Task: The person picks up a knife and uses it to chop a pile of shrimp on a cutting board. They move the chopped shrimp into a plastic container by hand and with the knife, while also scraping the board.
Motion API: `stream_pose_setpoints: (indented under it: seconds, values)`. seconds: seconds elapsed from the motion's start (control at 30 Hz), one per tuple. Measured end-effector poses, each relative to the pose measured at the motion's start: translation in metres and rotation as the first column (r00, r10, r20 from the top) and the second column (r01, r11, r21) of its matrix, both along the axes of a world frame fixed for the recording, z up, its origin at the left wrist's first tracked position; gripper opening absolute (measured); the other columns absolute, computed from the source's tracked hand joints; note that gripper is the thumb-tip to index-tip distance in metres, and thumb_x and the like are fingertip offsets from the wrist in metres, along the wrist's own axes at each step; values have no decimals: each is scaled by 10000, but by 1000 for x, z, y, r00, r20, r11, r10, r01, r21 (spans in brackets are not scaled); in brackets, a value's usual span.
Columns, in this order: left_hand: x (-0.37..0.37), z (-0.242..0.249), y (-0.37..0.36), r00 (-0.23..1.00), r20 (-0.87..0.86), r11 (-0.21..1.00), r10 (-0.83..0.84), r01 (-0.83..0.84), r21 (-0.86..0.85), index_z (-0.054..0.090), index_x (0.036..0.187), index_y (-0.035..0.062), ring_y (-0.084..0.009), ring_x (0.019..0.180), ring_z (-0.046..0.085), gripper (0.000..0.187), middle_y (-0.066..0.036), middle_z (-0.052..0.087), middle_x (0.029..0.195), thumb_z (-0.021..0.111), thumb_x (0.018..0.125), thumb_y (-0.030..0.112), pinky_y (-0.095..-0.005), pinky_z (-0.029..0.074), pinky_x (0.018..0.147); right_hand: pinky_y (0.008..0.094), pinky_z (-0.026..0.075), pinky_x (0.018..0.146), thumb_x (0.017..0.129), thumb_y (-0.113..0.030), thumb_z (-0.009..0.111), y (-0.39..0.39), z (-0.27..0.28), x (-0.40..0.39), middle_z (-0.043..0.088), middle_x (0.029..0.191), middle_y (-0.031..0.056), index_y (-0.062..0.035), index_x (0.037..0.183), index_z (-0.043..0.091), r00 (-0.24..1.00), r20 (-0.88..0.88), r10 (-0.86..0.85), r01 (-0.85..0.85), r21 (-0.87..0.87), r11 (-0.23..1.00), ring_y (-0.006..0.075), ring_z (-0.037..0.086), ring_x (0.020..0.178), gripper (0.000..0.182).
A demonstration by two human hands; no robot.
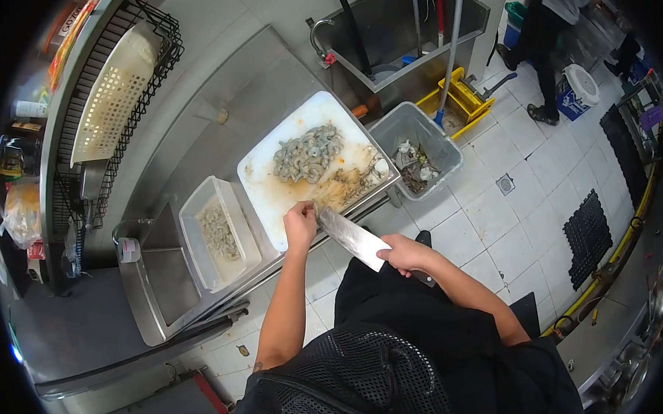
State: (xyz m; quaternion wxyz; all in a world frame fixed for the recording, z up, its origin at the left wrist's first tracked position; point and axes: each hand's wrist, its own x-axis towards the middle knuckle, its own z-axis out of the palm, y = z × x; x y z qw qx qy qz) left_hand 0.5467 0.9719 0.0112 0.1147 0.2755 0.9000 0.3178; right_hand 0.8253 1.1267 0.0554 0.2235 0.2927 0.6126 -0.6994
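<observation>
My right hand (407, 254) grips the handle of a cleaver (354, 241), its broad blade slanting up and left toward my other hand. With fingers pinched together, my left hand (300, 224) is by the blade's far end, at the near edge of a white cutting board (259, 169). What those fingers hold, if anything, is too small to make out. A heap of raw shrimp (307, 155) lies on the board, with brownish scraps (345, 188) and liquid spread between it and the blade. Left of the board, a clear plastic tub (187, 206) contains more shrimp in cloudy liquid.
A grey bin (448, 161) with scraps stands right of the board. Beyond are a metal sink (392, 78), a yellow mop bucket (471, 105) and another person (546, 49). A wire rack (55, 145) runs along the left; black mats (588, 236) lie on the tiled floor.
</observation>
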Motion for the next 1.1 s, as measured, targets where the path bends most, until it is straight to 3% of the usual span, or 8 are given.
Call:
stream_pose_setpoints:
  seconds: [0.07,0.13,0.2,0.27,0.47,0.5,0.6,1.1]
  values:
    - [-2,0,-2,999,40,1000,8,-8,-17,810,1123,-7,-263,768,754,203,-165,793,866,726,943,34,-390,602,769,365,494,454,1112,-259,585,5,5,8,609,728,90,76,1425,568,997,-25,66,-66,15,998,176,588,519,459]
    - [-6,1,-5,999,-24,998,-38,37,-53,806,1141,0,-290,807,749,222,-173,777,901,716,940,26,-405,598,784,333,474,432,1127,-206,587,3,9,15,552,692,29,37,1250,638,993,6,-117,116,12,993,138,546,492,277]
    - [-8,3,-3,991,-92,992,-99,92,-84,801,1159,8,-317,846,745,242,-181,760,936,706,937,18,-419,595,800,332,477,436,1128,-196,576,4,10,15,560,697,35,35,1250,635,992,4,-127,127,40,991,138,547,493,268]
    - [-10,8,-2,912,-255,945,-323,323,-43,778,1125,7,-380,964,708,219,-203,703,1014,683,928,3,-451,575,862,332,487,451,1125,-191,572,3,15,14,584,724,43,35,1267,620,988,-56,-147,151,76,986,136,549,496,270]
    - [-30,25,-2,868,-121,876,-482,474,-91,688,975,-2,-418,1062,649,100,-208,685,1083,642,888,-19,-494,538,939,381,496,483,1111,-196,592,-11,34,-2,660,808,135,38,1224,583,990,-97,-106,129,283,950,174,588,517,259]
    - [-32,25,-4,871,-124,880,-474,468,-76,688,975,-2,-418,1062,649,100,-208,685,1083,642,888,-19,-494,538,939,551,578,895,1076,-200,617,-12,33,-6,733,1135,338,52,1237,567,995,-93,-34,70,418,906,506,735,1028,304]
    - [-29,22,-15,885,-98,891,-454,453,-34,662,937,10,-422,1011,650,75,-206,692,1013,646,866,-5,-503,541,914,587,503,1038,1065,-200,621,-20,49,-15,719,1176,356,37,1233,576,998,-68,-5,38,494,869,550,649,1214,294]
    - [-29,-5,-51,967,-122,949,-223,244,201,653,922,7,-418,882,659,72,-197,676,867,687,885,58,-520,533,802,630,540,978,1062,-202,604,-78,58,-58,737,1128,354,34,1210,577,991,97,94,-135,695,706,560,692,1114,280]
